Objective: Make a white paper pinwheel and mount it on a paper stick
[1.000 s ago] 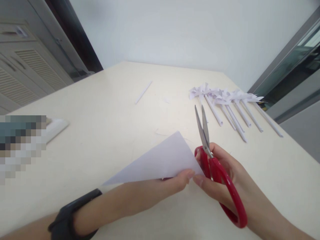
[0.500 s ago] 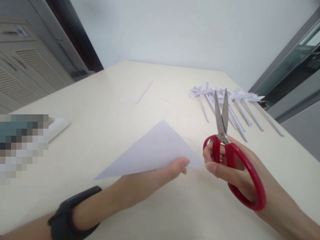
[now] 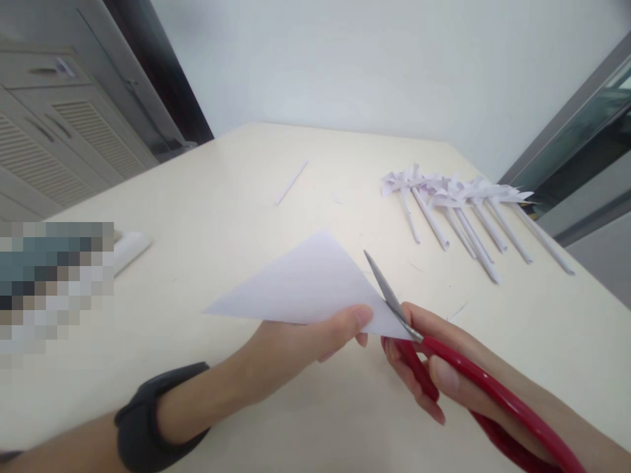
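My left hand (image 3: 305, 338) pinches the near edge of a white paper folded into a triangle (image 3: 310, 282), held just above the table. A black watch sits on that wrist. My right hand (image 3: 438, 368) grips red-handled scissors (image 3: 444, 368). The steel blades (image 3: 387, 295) lie against the paper's right edge, pointing up and left. How far the blades are parted I cannot tell.
Several white rolled-paper sticks with cut frilly tops (image 3: 458, 210) lie in a row at the back right of the cream table (image 3: 221, 217). A single thin paper roll (image 3: 292, 182) lies further back. A white flat object (image 3: 129, 246) sits at the left beside a blurred patch.
The scissors swung from pointing upright, clear of the paper, down and left until the blades met the paper's right edge. My left hand kept hold of the paper and raised it slightly.
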The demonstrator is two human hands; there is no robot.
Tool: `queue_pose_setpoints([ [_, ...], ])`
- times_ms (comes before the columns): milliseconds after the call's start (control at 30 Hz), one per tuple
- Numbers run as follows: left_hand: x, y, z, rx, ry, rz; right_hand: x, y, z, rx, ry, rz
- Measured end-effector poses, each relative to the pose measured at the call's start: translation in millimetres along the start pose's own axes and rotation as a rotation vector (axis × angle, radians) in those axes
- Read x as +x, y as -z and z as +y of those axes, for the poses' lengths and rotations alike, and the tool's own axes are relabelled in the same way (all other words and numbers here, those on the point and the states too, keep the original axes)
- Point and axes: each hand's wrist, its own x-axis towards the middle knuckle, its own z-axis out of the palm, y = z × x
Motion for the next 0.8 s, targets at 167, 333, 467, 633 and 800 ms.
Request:
queue_pose_setpoints([
  [167, -0.2, 0.2, 1.1, -0.001, 0.014, -0.055, 2.3, 1.2, 2.2, -0.031, 0.095, -0.022],
  [333, -1.1, 0.2, 1.1, 0.019, 0.048, -0.123, 4.0, -2.9, -1.7, -0.032, 0.064, 0.057],
  [467, -1.9, 1.0, -0.4, 0.022, 0.063, -0.161, 2.3, -4.8, -7.6, 0.012, 0.092, 0.059],
  [633, -0.8, -0.4, 3.6, 0.033, 0.076, -0.132, 2.5, -2.8, 3.9, -0.037, 0.117, 0.085],
  [800, -1.4, -1.0, 5.7, 0.058, 0.091, -0.138, 3.2, -4.2, -1.4, -0.034, 0.052, 0.051],
])
